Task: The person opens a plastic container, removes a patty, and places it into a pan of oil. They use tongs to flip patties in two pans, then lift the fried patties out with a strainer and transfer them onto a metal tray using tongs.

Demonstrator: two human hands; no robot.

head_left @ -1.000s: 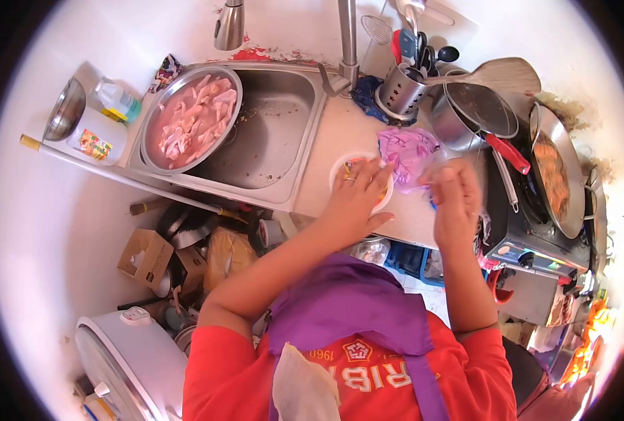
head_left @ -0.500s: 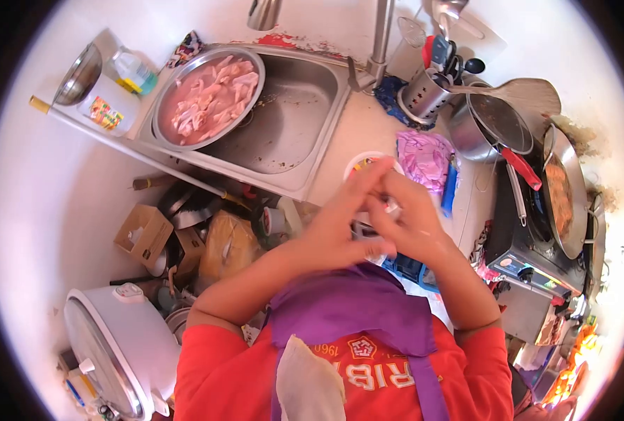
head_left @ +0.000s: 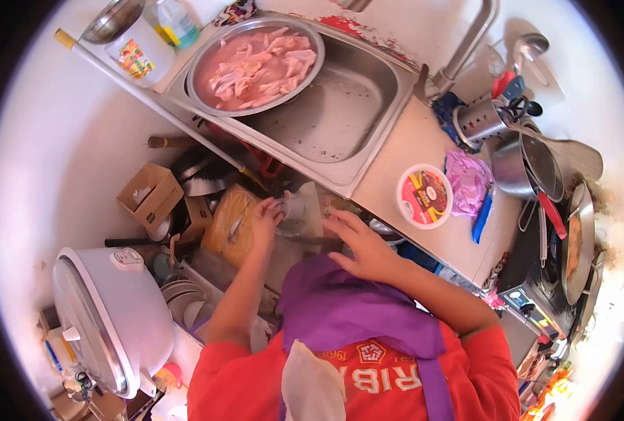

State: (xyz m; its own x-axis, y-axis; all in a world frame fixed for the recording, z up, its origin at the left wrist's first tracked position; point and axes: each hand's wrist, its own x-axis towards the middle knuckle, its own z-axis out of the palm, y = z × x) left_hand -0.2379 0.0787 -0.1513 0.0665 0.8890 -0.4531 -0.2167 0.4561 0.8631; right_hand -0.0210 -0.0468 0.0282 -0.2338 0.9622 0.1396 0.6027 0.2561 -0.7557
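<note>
Both hands have dropped from the counter (head_left: 396, 147), where half a second ago they met over the lidded bowl (head_left: 424, 196), down into the clutter under its front edge. The bowl now sits alone, well beyond the fingertips and up to their right, with the pink bag (head_left: 468, 181) just past it. The left hand (head_left: 266, 214) has its fingers curled against a pale container (head_left: 299, 205) just ahead of them, but I cannot tell whether they have closed on it, since the thumb side is hidden. The right hand (head_left: 360, 244) is spread wide and empty, its fingertips near the container's other side. To do this well, I judge, the open hand should come in flat against that side. The container can then be lifted between both palms, straight up, clear of the yellow bag (head_left: 231, 226) beside the left knuckles and the counter lip above.
</note>
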